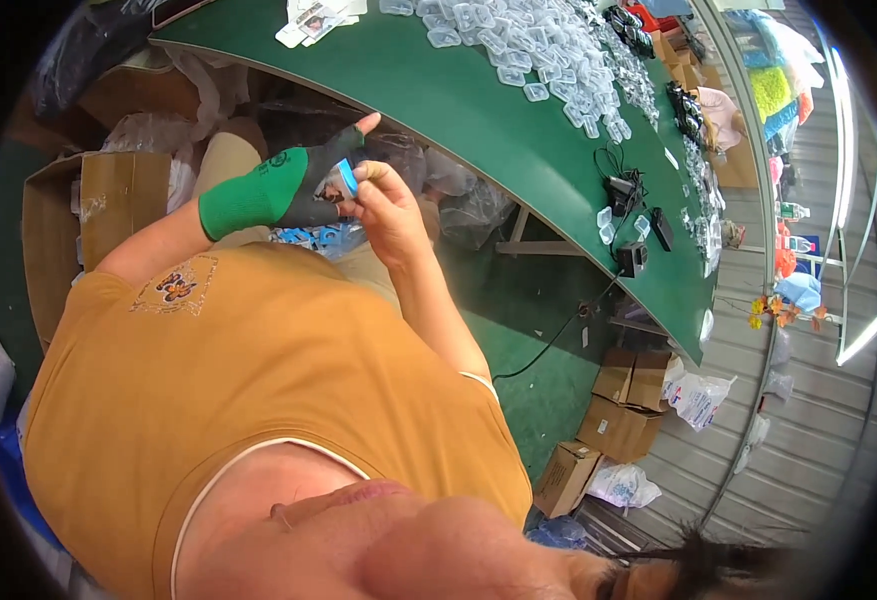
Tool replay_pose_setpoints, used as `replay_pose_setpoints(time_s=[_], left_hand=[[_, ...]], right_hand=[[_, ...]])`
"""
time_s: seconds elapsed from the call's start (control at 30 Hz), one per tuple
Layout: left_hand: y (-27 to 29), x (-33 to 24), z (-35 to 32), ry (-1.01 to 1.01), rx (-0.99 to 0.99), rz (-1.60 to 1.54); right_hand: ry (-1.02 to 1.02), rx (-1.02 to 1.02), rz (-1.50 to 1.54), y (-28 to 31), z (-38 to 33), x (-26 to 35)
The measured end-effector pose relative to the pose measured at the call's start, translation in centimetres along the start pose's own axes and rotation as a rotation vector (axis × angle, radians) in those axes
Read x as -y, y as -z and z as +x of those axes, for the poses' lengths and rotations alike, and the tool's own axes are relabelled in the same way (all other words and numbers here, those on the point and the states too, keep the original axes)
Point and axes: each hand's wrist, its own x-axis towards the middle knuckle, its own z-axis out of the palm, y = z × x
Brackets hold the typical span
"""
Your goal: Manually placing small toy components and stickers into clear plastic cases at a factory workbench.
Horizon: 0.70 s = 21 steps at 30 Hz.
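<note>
Green worktable behind, small blue packet pinched between both hands' fingers

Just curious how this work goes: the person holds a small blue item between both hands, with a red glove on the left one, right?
Not quite: the head view shows the glove on the left hand is green and black, not red. Both hands, the right hand bare, do hold the small blue item.

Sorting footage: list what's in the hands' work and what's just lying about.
In hand:
left hand, gloved
right hand, bare
small blue-edged piece held between them

Lying about:
clear plastic cases on green table
black chargers
cardboard boxes
</note>
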Motion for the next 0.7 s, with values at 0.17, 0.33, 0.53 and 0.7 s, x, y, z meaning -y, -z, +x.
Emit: replay_pose_setpoints(time_s=[0.17, 0.33, 0.53, 0.7], left_hand=[[0.3, -0.6, -0.5, -0.114, 0.089, 0.056], [-0.2, 0.3, -1.3, -0.050, 0.191, -0.080], [-1.4, 3.5, -1.0, -0.020, 0.167, -0.161], [-1.3, 8.6, 0.0, -0.080, 0.018, 0.023]], right_hand=[[-0.047, 0.045, -0.027, 0.0, -0.9, 0.0], [-0.120, 0.090, -0.027, -0.2, -1.8, -0.8], [-0.189, 0.034, 0.250, 2.0, -0.3, -2.6], [-0.095, -0.260, 0.145, 6.6, 0.7, -5.2]])
